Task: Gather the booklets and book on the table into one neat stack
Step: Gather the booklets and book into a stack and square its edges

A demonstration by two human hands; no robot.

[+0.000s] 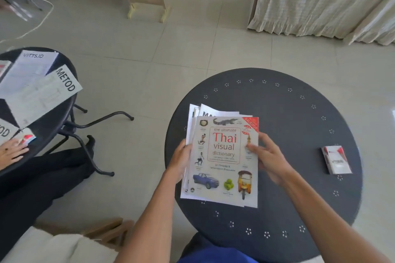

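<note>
- Book tops the booklets mid-desk; thin, probably slippery.
- Left hand grips the stack's left edge; right hand rests loose on the cover.

We see a round dark table at centre right of the frame. On it lies a stack of booklets topped by a book; a small red-and-white box lies well apart, right.

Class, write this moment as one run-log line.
stage: squaring stack | top: Thai dictionary | under: booklets | left hand: left edge | right hand: on cover | table
</note>
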